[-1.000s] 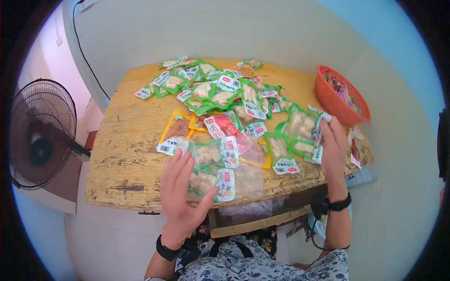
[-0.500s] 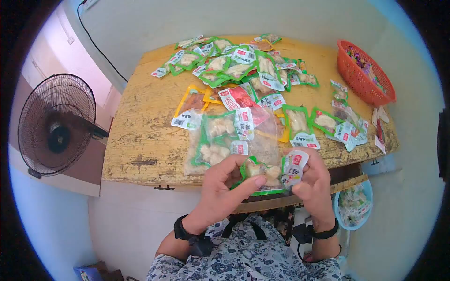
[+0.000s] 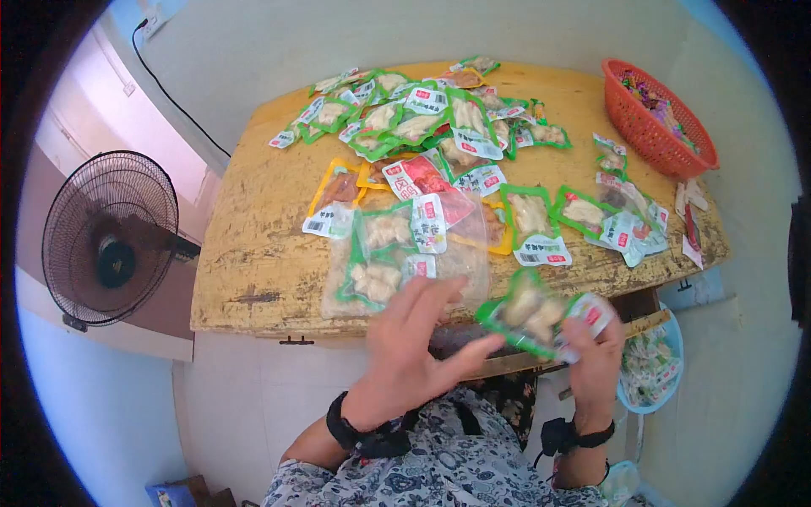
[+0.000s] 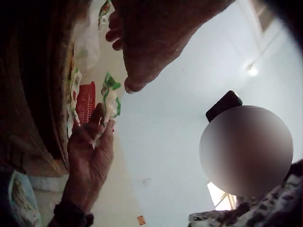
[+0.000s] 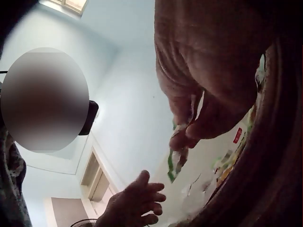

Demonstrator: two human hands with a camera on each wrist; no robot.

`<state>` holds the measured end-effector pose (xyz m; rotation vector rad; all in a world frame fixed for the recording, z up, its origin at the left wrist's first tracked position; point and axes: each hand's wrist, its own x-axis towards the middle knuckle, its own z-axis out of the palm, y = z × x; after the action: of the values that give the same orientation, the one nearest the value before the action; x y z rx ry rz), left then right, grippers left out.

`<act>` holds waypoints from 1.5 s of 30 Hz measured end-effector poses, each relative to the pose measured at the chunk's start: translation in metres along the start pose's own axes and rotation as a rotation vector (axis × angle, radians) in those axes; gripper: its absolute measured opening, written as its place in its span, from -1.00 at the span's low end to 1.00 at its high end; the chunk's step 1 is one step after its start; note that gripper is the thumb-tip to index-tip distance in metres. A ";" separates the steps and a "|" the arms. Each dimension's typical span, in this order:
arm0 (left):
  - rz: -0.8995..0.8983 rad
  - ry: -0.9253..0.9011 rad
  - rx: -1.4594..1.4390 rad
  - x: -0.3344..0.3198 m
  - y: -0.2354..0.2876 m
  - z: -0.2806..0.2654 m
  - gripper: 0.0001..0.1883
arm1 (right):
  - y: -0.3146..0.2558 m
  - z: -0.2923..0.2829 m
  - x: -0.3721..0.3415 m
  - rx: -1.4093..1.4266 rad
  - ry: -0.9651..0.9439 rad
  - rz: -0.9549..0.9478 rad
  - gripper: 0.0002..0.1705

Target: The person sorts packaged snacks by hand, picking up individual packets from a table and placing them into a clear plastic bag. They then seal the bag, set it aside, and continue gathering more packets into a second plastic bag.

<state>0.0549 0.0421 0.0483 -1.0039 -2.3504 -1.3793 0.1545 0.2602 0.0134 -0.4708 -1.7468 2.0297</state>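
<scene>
My right hand [image 3: 596,363] pinches the printed end of a green-edged food packet [image 3: 534,317], held above the open drawer at the table's front edge. In the right wrist view the right hand's [image 5: 208,71] thumb and fingers close on that packet [image 5: 176,163]. The left hand [image 3: 414,351], fingers spread and holding nothing, is just left of the packet, apart from it. Beyond the left hand, a large clear bag [image 3: 338,296] lies flat on the table with two green-edged packets [image 3: 373,280] on or in it; which, I cannot tell.
Many packets [image 3: 418,127] are heaped at the table's back, and others lie at its right. A red basket [image 3: 659,139] of small wrapped items stands at the back right. A blue basin [image 3: 673,372] with packets is below the table's right side. A fan [image 3: 110,241] stands left.
Since half a second ago, the left hand has let go of the packet and its fingers have spread. The right hand has moved slightly right with the packet, which is now tilted.
</scene>
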 end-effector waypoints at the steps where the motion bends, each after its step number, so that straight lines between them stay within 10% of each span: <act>1: 0.041 0.038 0.090 0.003 -0.003 0.003 -0.46 | -0.007 -0.001 0.004 0.074 0.063 0.029 -0.79; 15: -0.014 0.020 0.192 0.018 -0.016 0.025 -0.88 | 0.013 0.028 0.029 0.090 -0.018 -0.019 -0.78; 30: 0.134 0.061 0.154 0.003 -0.002 0.019 -0.83 | -0.010 0.066 0.050 0.191 -0.414 0.352 -0.81; 39: 0.174 0.122 0.277 -0.011 -0.019 -0.036 -0.31 | 0.001 0.093 0.037 0.238 -0.361 0.374 -0.72; 45: -0.110 -0.021 0.247 -0.035 -0.066 -0.076 0.21 | -0.006 0.083 0.034 -0.149 -0.386 0.374 -0.71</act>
<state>0.0267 -0.0580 0.0251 -0.8342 -2.5476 -1.0822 0.0831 0.2081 0.0323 -0.5084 -2.1852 2.3813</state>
